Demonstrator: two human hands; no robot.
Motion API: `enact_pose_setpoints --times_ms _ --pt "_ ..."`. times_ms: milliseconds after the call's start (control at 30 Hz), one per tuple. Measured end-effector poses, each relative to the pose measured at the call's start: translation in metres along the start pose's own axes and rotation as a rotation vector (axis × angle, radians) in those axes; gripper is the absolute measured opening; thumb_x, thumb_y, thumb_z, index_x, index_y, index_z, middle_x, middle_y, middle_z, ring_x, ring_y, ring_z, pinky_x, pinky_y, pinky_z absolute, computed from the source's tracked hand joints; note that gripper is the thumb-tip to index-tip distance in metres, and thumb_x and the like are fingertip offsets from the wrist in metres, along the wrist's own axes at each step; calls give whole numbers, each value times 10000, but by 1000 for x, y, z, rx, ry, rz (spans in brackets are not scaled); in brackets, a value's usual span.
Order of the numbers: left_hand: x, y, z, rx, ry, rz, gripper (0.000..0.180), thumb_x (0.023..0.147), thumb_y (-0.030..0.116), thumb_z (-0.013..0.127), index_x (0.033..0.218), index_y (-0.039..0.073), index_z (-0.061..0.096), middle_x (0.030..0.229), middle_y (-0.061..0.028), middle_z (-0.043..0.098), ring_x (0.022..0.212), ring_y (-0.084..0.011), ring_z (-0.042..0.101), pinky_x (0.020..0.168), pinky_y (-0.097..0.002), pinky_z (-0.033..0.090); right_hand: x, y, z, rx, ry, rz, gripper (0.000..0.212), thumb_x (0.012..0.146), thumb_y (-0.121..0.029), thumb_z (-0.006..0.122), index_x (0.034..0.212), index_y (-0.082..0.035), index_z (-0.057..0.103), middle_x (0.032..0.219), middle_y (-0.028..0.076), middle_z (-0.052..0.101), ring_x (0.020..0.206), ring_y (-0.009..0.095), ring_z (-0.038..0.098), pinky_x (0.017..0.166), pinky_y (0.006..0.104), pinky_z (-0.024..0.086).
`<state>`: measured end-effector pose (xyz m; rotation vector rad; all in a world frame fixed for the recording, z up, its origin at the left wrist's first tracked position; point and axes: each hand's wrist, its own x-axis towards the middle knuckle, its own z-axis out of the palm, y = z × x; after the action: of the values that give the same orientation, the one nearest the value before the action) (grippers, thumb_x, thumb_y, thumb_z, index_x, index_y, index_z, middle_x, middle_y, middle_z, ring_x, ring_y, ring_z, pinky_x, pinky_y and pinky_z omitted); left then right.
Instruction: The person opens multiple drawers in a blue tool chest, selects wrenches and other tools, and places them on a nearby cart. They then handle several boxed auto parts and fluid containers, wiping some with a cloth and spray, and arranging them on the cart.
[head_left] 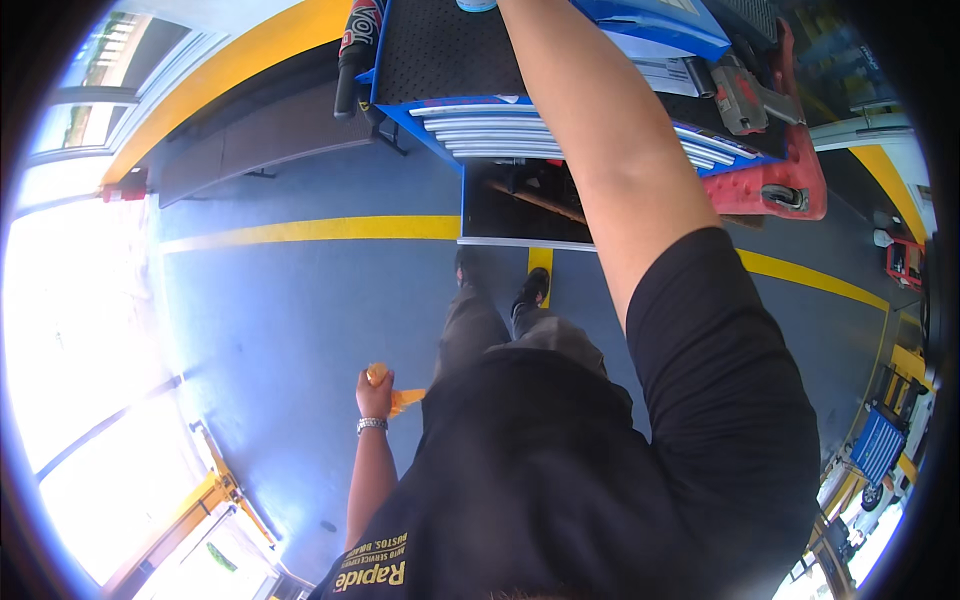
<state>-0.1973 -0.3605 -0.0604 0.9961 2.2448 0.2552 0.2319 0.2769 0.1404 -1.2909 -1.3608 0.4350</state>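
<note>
My left hand (375, 394) hangs low beside my body, closed around an orange cloth (405, 401) that sticks out on both sides of the fist. My right arm (625, 160) reaches forward over a blue tool cart (405, 125); its hand lies beyond the upper edge of the picture. On the cart's black top mat (450, 60), part of a light blue round object (476, 4) shows near that forearm. Below the top, a drawer (490, 215) stands pulled out, with a long brown-handled tool (540, 203) inside. My forearm hides part of the drawers.
A grey and red power tool (740, 97) lies at the cart's right, near a red creeper (765, 190) with a caster. A black and red bottle (357, 55) hangs at the cart's left side. Farther left stands a dark bench (260, 150). Yellow lines (310, 232) cross the floor.
</note>
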Motion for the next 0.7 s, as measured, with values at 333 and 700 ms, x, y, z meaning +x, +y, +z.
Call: enact_pose_setpoints --times_ms 333,700 --pt "-51 -88 15 150 -45 -239 608 891 349 791 1377 73 554 1130 -218 732 1040 -389 724 903 -478 558 -317 -44 -51 88 -614 -612 1056 601 -358 994 1507 -182 480 1211 83 639 1170 294 650 953 417 523" --pt "8 -68 -66 242 -194 -213 540 939 233 595 1440 107 441 1150 -258 699 1007 -390 723 865 -481 562 -488 217 -5 -795 -1100 370 897 863 -539 799 1561 -101 446 1465 199 565 1407 361 516 1146 467 433"
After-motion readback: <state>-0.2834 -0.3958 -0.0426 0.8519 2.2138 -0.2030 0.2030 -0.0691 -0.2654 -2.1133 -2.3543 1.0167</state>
